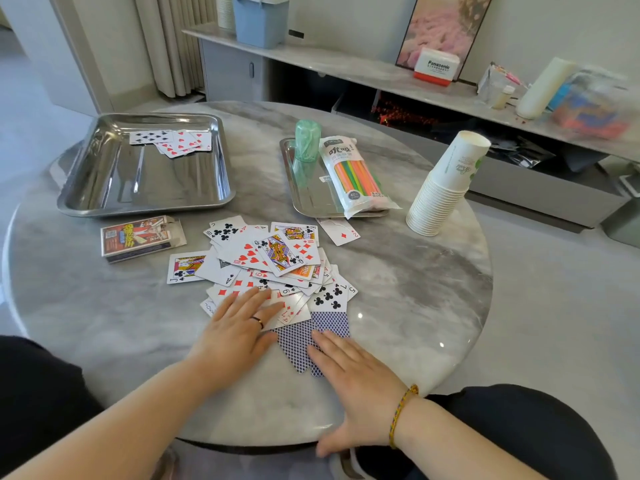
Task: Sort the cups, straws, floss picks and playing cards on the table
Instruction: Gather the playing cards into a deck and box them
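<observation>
Just right of the card box [138, 239], the playing cards [249, 252] lie in a loose heap, the left hand [239, 323] and right hand [353, 379] both flat on them, fingers straight, pinching nothing. Raked under flat palms, the slick cards could skid apart or slip off the table [415, 289].

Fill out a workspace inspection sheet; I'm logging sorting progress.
Surface: round grey marble table.
Job's things: loose playing cards heaped centrally; few cards in large steel tray; coloured straw pack and green translucent container on small steel tray; leaning white paper cup stack at right.
Clutter: printed card box, open, beside the heap.
Grippers: left hand flat on heap; right hand flat on blue-backed face-down cards.
Cables: nothing seen.
Surroundings: long shelf holding blue plastic bin and white-and-red box.
</observation>
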Motion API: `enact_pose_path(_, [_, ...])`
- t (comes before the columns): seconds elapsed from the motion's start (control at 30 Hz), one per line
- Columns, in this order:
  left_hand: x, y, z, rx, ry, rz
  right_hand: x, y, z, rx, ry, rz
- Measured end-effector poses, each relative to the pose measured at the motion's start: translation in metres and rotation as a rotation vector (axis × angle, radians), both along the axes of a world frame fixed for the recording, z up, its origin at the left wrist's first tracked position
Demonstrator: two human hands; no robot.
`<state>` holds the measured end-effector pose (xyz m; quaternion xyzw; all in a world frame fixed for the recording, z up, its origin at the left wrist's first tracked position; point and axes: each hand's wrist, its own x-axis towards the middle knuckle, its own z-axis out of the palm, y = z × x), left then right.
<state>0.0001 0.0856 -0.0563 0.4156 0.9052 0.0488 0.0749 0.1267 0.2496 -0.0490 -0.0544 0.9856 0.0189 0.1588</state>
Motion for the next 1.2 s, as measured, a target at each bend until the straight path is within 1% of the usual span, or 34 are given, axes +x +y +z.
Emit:
enact_pose_path(0.07, [-0.006, -0.003, 0.0, 0.025, -0.034, 0.062, 0.006, 0.004, -0.004, -0.031, 0.061, 0.019])
enact_pose_path(0.13, [-0.006, -0.006, -0.004, 0.019, -0.077, 0.089, 0.013, 0.006, -0.013, -0.069, 0.191, 0.099])
enact_pose_path(0.2, [-0.007, -0.005, -0.003, 0.01, -0.087, 0.093, 0.02, 0.006, -0.015, -0.024, 0.37, 0.227])
enact_pose_path(0.23, [-0.007, -0.006, -0.005, 0.006, -0.086, 0.096, 0.022, 0.005, -0.015, -0.033, 0.436, 0.244])
enact_pose_path(0.27, [-0.007, -0.006, -0.002, 0.004, -0.083, 0.089, 0.023, 0.005, -0.016, -0.017, 0.493, 0.253])
enact_pose_path(0.33, [-0.005, -0.007, -0.003, -0.002, -0.079, 0.087, 0.024, 0.007, -0.02, 0.02, 0.547, 0.269])
enact_pose_path(0.4, [-0.004, -0.007, 0.0, -0.023, -0.091, 0.089, 0.025, 0.01, -0.02, 0.023, 0.555, 0.308])
enact_pose_path(0.5, [-0.003, -0.006, 0.003, -0.029, -0.1, 0.092, 0.025, 0.011, -0.015, 0.002, 0.518, 0.369])
enact_pose_path(0.57, [-0.002, -0.006, 0.002, -0.016, -0.098, 0.098, 0.026, 0.014, -0.014, 0.015, 0.471, 0.337])
enact_pose_path(0.7, [-0.001, -0.006, 0.003, -0.019, -0.095, 0.096, 0.022, 0.017, -0.02, 0.128, 0.328, 0.237])
enact_pose_path(0.8, [0.0, -0.006, 0.003, -0.012, -0.096, 0.104, 0.019, 0.013, -0.019, 0.093, 0.266, 0.185])
enact_pose_path(0.87, [0.0, -0.006, 0.004, -0.016, -0.098, 0.103, 0.021, 0.013, -0.018, 0.056, 0.276, 0.191])
enact_pose_path(1.03, [0.001, -0.008, 0.007, -0.027, -0.116, 0.095, 0.031, 0.017, -0.012, 0.036, 0.381, 0.284])
enact_pose_path(1.2, [0.001, -0.007, 0.007, -0.028, -0.106, 0.097, 0.033, 0.024, 0.002, 0.005, 0.331, 0.297])
